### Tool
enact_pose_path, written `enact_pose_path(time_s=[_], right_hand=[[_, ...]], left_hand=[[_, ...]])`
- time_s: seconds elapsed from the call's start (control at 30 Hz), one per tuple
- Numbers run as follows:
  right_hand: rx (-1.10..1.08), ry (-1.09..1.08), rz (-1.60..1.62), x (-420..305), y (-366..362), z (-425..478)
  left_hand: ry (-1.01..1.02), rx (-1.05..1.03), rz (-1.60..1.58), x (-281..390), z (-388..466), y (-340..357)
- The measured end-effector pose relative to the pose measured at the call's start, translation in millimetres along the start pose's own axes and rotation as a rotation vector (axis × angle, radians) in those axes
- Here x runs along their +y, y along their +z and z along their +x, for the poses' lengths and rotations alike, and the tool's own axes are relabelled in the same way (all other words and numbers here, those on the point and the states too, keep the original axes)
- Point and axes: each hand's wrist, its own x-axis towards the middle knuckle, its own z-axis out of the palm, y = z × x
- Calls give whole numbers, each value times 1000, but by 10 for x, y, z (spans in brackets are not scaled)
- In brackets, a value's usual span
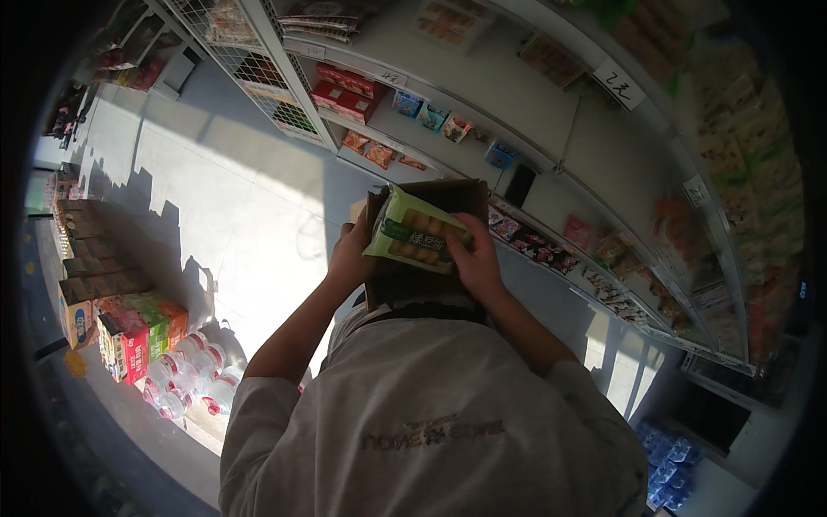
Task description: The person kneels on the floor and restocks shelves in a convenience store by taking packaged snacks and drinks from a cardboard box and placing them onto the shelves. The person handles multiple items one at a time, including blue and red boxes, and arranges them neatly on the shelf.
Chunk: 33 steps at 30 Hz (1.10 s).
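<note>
An open cardboard box (413, 291) is held against the front of my body. My left hand (349, 255) grips the box's left side, its fingertips partly hidden. In my right hand (477, 255) is a green plastic packet of round pastries (420, 231), with thumb and fingers closed on its right end. The packet lies tilted over the mouth of the box, and its left end reaches close to my left hand. What the box contains cannot be seen behind the packet and in shadow.
Store shelves (465, 155) with packaged snacks run from ahead to the right. Red boxes (345, 92) stand on one shelf. At the left, on the floor, are stacked cartons (103, 258) and large clear bottles (194, 371). Blue-wrapped packs (669, 462) lie at lower right.
</note>
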Motion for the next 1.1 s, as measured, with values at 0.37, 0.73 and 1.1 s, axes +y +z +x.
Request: enact_pose_path(time_s=[0.37,0.73,1.1], right_hand=[[528,-64,-105,-206,-2212,1004],[646,-267,-1069,255,-4257,2796],[456,-46,-1868,318,-4415,2960]], left_hand=[[-143,129,15,121,-297,537],[-247,310,-43,206,-666,1050],[-308,368,-127,417,-778,1174]])
